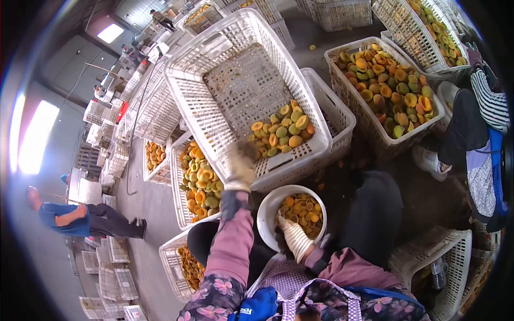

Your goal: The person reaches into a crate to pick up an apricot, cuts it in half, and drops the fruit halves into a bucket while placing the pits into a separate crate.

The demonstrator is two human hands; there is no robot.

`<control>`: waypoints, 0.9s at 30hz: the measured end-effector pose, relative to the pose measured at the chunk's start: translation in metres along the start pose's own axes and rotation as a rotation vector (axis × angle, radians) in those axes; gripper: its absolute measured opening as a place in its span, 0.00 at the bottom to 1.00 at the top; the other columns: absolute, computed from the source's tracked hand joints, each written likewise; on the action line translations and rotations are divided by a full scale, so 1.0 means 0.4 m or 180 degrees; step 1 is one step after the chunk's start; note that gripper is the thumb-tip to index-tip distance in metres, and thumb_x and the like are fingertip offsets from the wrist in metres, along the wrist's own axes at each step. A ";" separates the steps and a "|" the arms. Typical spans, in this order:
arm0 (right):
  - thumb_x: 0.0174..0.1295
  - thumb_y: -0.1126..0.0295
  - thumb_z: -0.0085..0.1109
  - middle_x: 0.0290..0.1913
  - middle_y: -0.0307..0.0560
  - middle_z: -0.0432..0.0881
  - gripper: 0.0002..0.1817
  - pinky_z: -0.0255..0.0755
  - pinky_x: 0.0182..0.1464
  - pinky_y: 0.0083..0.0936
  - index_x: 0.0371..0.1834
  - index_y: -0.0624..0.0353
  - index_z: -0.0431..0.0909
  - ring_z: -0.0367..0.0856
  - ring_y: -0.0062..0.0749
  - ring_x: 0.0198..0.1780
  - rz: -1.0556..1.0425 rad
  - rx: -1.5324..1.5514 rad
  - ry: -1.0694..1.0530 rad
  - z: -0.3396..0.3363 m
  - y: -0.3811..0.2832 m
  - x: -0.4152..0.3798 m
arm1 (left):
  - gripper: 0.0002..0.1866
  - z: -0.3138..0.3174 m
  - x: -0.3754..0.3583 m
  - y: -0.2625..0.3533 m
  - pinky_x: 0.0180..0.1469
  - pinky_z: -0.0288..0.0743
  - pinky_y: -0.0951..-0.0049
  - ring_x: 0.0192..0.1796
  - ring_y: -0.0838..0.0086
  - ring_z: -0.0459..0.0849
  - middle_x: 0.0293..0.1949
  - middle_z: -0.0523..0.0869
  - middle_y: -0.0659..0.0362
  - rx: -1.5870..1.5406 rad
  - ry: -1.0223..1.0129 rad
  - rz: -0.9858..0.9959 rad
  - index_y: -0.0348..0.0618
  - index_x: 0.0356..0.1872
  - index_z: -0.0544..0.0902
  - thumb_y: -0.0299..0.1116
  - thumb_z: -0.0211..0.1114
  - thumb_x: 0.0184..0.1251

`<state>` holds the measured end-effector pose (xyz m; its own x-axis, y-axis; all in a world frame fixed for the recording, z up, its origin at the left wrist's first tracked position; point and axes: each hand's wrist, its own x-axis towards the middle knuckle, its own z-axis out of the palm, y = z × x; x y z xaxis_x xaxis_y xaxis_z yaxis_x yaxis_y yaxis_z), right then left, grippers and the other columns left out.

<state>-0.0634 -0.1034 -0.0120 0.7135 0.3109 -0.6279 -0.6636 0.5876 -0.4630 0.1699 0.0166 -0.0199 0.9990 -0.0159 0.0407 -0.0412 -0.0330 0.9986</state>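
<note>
My left hand (242,163), in a pale glove with a dark, motion-smeared finger area, reaches over the near side of a large white slatted crate (184,91). Beside it, a small heap of orange and green apricot-like fruit (284,130), several visibly halved, lies in the crate's near corner. Below the crate stands a white bucket (265,218) with cut orange fruit pieces (306,212) inside. My right hand (293,235), in a whitish glove with a striped cuff, is at the bucket's near left side. Its fingertips are mostly hidden, so I cannot see what they hold.
A crate of halved fruit (383,88) stands at right; others with fruit (199,179) sit at left. An overturned-looking white crate (458,267) lies lower right. A person in blue (69,219) is at left; another in striped sleeves (488,101) is at right.
</note>
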 end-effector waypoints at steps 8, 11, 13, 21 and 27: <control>0.62 0.48 0.48 0.19 0.37 0.66 0.19 0.59 0.17 0.22 0.35 0.54 0.70 0.63 0.24 0.15 -0.0015 0.0002 0.0077 0.031 -0.027 0.007 | 0.15 0.113 0.207 -0.266 0.40 0.74 0.80 0.36 0.70 0.77 0.36 0.78 0.55 0.3232 -0.1536 -0.0937 0.40 0.54 0.73 0.30 0.47 0.69; 0.65 0.53 0.47 0.20 0.36 0.69 0.17 0.60 0.21 0.20 0.29 0.54 0.72 0.65 0.21 0.19 0.0029 0.0055 0.0081 0.031 -0.027 0.000 | 0.15 0.084 0.182 -0.290 0.33 0.74 0.81 0.34 0.72 0.78 0.34 0.78 0.56 -0.0232 -0.1597 -0.1625 0.42 0.54 0.72 0.29 0.52 0.67; 0.66 0.55 0.48 0.25 0.37 0.73 0.16 0.65 0.30 0.18 0.35 0.57 0.74 0.69 0.20 0.27 -0.1236 -0.0414 0.0550 0.010 0.007 0.042 | 0.20 0.120 0.026 -0.116 0.32 0.74 0.84 0.36 0.74 0.79 0.36 0.79 0.58 -0.1132 -0.1539 -0.0961 0.42 0.56 0.69 0.25 0.57 0.62; 0.66 0.58 0.48 0.41 0.50 0.79 0.19 0.67 0.49 0.29 0.50 0.63 0.72 0.74 0.36 0.43 -0.2198 -0.1000 0.0751 -0.035 -0.020 0.050 | 0.18 0.148 -0.387 0.086 0.50 0.73 0.74 0.43 0.71 0.78 0.40 0.80 0.54 -0.1278 -0.1221 -0.0811 0.37 0.45 0.74 0.41 0.43 0.74; 0.66 0.58 0.48 0.38 0.58 0.80 0.21 0.73 0.39 0.35 0.55 0.62 0.68 0.79 0.47 0.33 -0.1766 -0.3044 0.1095 -0.041 -0.032 0.012 | 0.23 0.111 -0.414 0.056 0.53 0.73 0.73 0.46 0.71 0.79 0.43 0.81 0.53 -0.1076 -0.0734 -0.1041 0.35 0.50 0.72 0.45 0.38 0.76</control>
<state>-0.0553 -0.1216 -0.0192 0.9585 -0.1188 -0.2592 -0.2825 -0.2711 -0.9202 0.0029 -0.0259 -0.0056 0.9282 -0.2795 -0.2457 0.3176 0.2507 0.9145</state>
